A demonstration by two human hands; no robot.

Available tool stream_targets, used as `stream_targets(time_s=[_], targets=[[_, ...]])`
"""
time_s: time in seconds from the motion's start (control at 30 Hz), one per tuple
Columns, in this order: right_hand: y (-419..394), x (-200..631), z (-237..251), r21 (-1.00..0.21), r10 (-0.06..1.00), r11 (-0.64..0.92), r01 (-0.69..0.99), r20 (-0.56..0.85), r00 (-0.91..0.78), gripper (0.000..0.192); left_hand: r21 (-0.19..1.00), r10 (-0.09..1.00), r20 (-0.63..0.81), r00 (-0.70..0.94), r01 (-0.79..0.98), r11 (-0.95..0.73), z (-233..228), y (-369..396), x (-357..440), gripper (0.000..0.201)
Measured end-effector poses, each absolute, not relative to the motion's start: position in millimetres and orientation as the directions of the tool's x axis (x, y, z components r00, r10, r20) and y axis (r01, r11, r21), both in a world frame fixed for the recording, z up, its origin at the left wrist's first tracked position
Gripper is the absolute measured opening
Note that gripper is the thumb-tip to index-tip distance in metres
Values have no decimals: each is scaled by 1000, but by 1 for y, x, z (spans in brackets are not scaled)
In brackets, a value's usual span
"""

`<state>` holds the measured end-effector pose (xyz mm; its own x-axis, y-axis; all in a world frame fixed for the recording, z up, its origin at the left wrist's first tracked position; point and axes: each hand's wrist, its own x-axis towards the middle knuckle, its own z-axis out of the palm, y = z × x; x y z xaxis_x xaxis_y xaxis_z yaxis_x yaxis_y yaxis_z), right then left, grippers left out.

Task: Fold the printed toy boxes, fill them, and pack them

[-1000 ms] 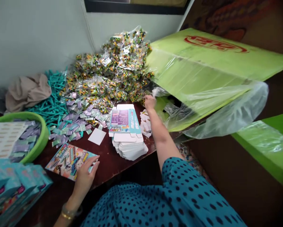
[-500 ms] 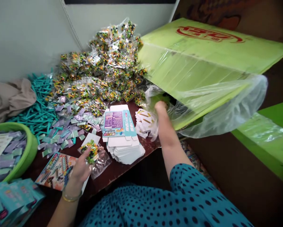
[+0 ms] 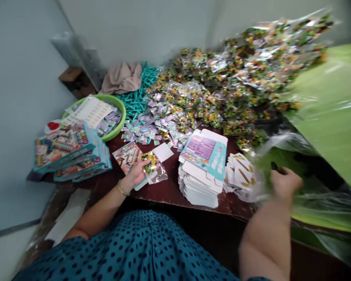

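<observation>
My left hand [image 3: 136,174] rests on a printed leaflet [image 3: 125,153] and holds a clear packet of small yellow and green pieces [image 3: 152,168]. My right hand [image 3: 285,183] is at the mouth of the clear plastic liner [image 3: 316,195] of a green box [image 3: 333,113]. It is blurred, and whether it grips anything is unclear. Between my hands stands a stack of flat folded cartons [image 3: 203,171] with a teal printed one on top. A stack of small cards [image 3: 240,173] lies just left of my right hand.
A big heap of clear packets [image 3: 228,78] fills the back of the dark table [image 3: 169,189]. Small purple and green sachets [image 3: 152,127], teal sticks [image 3: 140,97], a beige cloth [image 3: 121,78], a green basin [image 3: 118,127] and teal boxes [image 3: 72,150] lie to the left.
My left hand has picked up a clear packet and holds it over the leaflet. My right hand has drawn back from the packet heap to the plastic liner. The view has swung left.
</observation>
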<state>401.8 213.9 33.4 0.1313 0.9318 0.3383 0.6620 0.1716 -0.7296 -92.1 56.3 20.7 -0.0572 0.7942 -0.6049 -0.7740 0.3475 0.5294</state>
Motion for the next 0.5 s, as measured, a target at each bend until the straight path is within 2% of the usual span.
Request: stream_targets(time_s=[0.07, 0.13, 0.17, 0.23, 0.3, 0.33, 0.43, 0.5], targets=[[195, 382, 43, -830, 915, 100, 549, 293, 276, 53, 521, 819, -571, -55, -795, 310, 19, 52, -94, 24], [163, 325, 57, -899, 924, 136, 417, 267, 273, 46, 502, 856, -516, -24, -818, 280, 19, 48, -91, 31], [145, 285, 62, -890, 929, 220, 399, 317, 194, 44, 485, 877, -480, 7, -831, 272, 20, 46, -89, 36], [106, 193, 62, -850, 922, 387, 356, 349, -169, 37, 448, 910, -408, 68, -854, 265, 22, 45, -87, 44], [74, 111, 53, -798, 817, 528, 290, 385, -430, 36, 453, 923, -383, 32, -864, 218, 25, 44, -91, 44], [66, 80, 46, -783, 760, 572, 245, 392, -519, 36, 480, 916, -399, -44, -861, 168, 26, 44, -96, 41], [83, 22, 31, -809, 630, 576, 112, 353, -692, 35, 567, 823, -478, -306, -824, 23, 23, 40, -122, 33], [126, -6, 30, -810, 647, 560, 174, 296, -703, 36, 569, 770, -527, -359, -822, 7, 18, 34, -142, 34]])
